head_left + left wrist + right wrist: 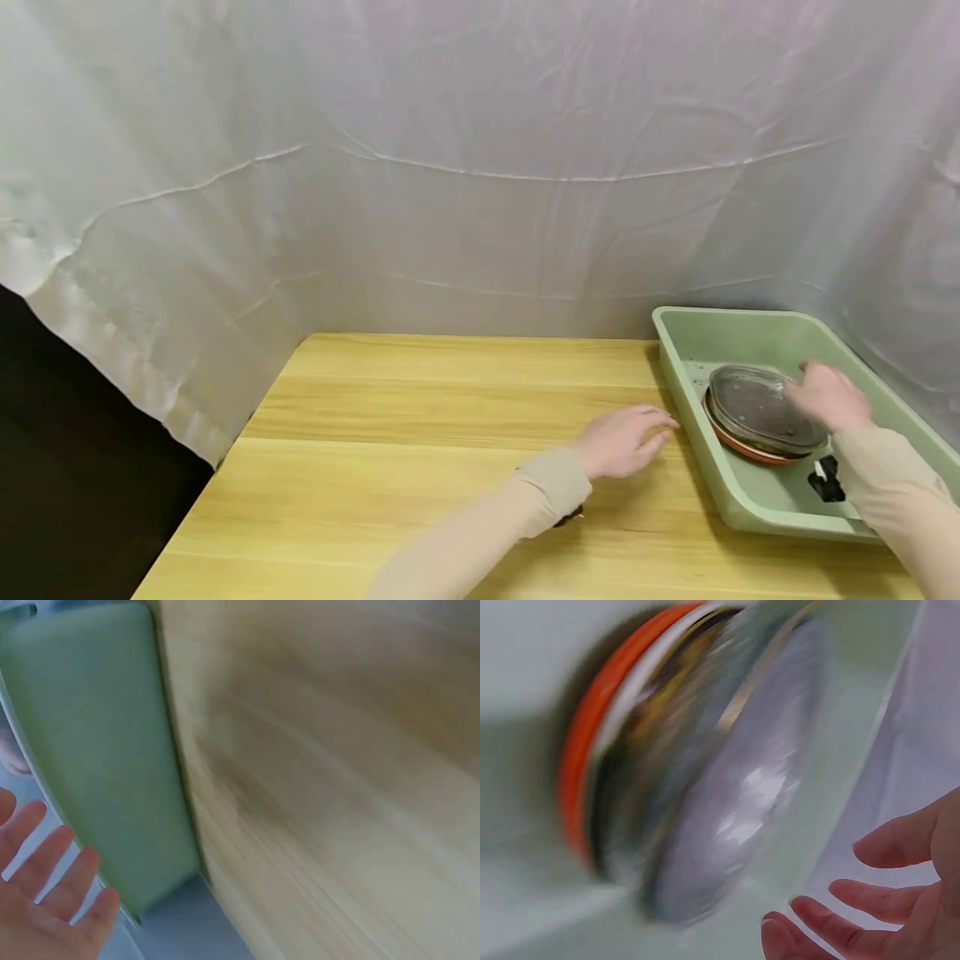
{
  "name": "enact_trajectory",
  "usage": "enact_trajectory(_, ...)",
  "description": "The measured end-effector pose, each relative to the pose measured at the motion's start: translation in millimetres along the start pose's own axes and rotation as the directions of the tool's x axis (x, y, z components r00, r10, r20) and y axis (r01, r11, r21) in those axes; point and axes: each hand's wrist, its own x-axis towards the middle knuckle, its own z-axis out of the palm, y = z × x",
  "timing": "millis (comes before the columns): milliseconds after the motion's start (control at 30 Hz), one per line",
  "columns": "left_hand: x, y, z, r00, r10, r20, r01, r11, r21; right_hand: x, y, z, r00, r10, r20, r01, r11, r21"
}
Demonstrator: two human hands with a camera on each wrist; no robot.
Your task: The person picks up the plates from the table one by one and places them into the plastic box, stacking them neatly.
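Observation:
A stack of plates (765, 408) lies inside the green plastic tub (738, 504) at the right. Its top piece is clear and glassy; an orange plate (581, 772) forms the bottom, with a white rim and darker pieces between, blurred in the right wrist view. My right hand (828, 398) hovers over the stack's right side, fingers spread and apart from it in the right wrist view. Just left of the tub's near wall, my left hand (622, 440) hangs above the table with loosely extended fingers and nothing in them.
The wooden table (337, 483) stretches out to the left of the tub. Grey-white sheeting (487, 242) hangs along the back and both sides. A small black item (825, 481) shows beside my right wrist, and a dark area (82, 467) lies past the table's left edge.

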Motion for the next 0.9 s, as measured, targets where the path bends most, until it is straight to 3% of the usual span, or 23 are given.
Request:
enact_trajectory(133,-14.3,-29.5,-13.9,0.995,-0.1,-0.006,0.099,0.993,-0.065,3.2,-37.8,-5.9,0.996,-0.051,-0.071,0.051,0.999,0.009)
enact_trajectory(333,-37.8,-81.9,-45.1,0.967,-0.253,-0.037,0.25,0.966,-0.068,6.6,-108.8,-6.9,0.976,-0.103,-0.194,0.115,0.992,0.05)
enact_trajectory(433,-51.6,-104.9,-65.6,0.941,-0.334,-0.048,0.332,0.942,-0.039,8.7,-145.3,-4.3,0.956,-0.149,-0.253,0.169,0.984,0.058)
enact_trajectory(600,-73.0,-136.5,-102.0,0.906,-0.413,-0.096,0.416,0.909,0.015,9.5,-193.4,3.5,0.885,-0.252,-0.391,0.279,0.96,0.013)
enact_trajectory(700,-84.5,-150.7,-120.3,0.886,-0.44,-0.142,0.451,0.891,0.047,9.3,-213.1,9.6,0.849,-0.306,-0.431,0.327,0.945,-0.026)
enact_trajectory(800,-95.7,-161.8,-136.1,0.854,-0.489,-0.179,0.509,0.857,0.085,10.1,-227.5,17.7,0.831,-0.348,-0.435,0.362,0.931,-0.053)
enact_trajectory(900,-107.8,-171.1,-148.2,0.81,-0.547,-0.214,0.575,0.812,0.103,11.2,-237.7,27.5,0.829,-0.373,-0.417,0.379,0.923,-0.072)
